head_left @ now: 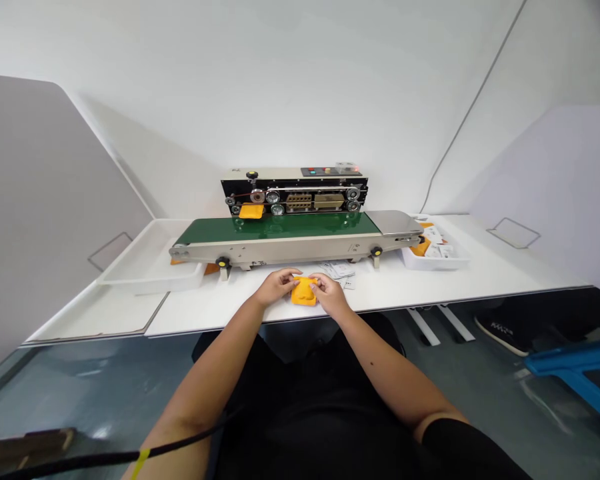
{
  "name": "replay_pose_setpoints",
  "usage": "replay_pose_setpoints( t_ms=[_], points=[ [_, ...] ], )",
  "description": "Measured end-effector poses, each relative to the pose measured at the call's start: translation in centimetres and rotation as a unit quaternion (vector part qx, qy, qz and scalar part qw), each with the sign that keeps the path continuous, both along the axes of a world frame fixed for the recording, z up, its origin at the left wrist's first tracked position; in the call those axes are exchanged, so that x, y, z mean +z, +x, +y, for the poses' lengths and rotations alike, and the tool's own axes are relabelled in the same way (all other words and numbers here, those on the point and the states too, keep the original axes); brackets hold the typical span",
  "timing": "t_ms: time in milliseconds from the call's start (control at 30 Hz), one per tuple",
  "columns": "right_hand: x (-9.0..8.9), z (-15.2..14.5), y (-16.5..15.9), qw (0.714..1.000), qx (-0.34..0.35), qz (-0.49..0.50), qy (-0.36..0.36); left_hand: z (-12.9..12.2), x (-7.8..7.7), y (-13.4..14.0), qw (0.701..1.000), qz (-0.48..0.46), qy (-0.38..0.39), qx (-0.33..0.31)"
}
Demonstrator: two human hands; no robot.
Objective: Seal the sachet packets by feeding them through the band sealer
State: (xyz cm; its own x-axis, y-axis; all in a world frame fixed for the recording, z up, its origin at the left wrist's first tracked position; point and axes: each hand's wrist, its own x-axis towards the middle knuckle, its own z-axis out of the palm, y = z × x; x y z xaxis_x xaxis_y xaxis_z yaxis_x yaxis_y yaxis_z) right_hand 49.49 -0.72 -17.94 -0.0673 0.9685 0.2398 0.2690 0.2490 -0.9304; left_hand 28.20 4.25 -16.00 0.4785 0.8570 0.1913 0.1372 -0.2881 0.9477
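Between my hands is a small orange pouch [304, 292], bulging in its middle, held just above the table's front edge. My left hand [276, 287] pinches its upper left corner, and my right hand [330, 293] grips the upper right side. Behind it stands a band sealing machine [295, 193] with a green conveyor belt [300, 227]. A second orange pouch [251, 211] is at the left end of the machine's rollers, over the belt. Printed white packets or cards [339, 269] lie on the table behind my right hand, partly under the conveyor.
A white bin [140, 285] sits left of the conveyor, with bits of orange showing near its end. At right, another white bin [437, 264] holds orange pouches and white packets. Grey partitions [40, 167] flank the white table [390, 290]. A shoe [500, 333] and blue stool [575, 363] are at lower right.
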Motion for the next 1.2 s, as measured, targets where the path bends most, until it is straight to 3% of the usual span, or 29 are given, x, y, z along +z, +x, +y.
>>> replay_pose_setpoints(
  t_ms=[333,500,733,900,1067,1200],
  points=[
    [-0.5,0.5,-0.4,0.996,0.062,0.053,-0.019,0.4,-0.4,-0.3,0.999,-0.028,0.012,0.019],
    [-0.6,0.6,-0.4,0.994,0.088,0.057,-0.018,0.0,-0.2,-0.1,0.998,-0.054,-0.024,-0.037],
    [-0.1,0.5,0.0,0.988,0.017,0.147,-0.055,-0.3,0.5,0.1,0.992,0.015,-0.045,-0.119],
    [0.1,0.5,-0.2,0.985,0.024,0.153,-0.071,-0.3,0.7,0.0,0.985,0.029,-0.053,-0.164],
    [-0.6,0.9,-0.4,0.984,0.038,0.165,-0.055,-0.3,0.3,0.0,0.989,-0.037,-0.063,-0.126],
    [-0.7,1.0,-0.4,0.985,-0.022,0.165,-0.035,-0.3,0.1,0.0,0.989,-0.064,-0.07,-0.111]
  ],
)
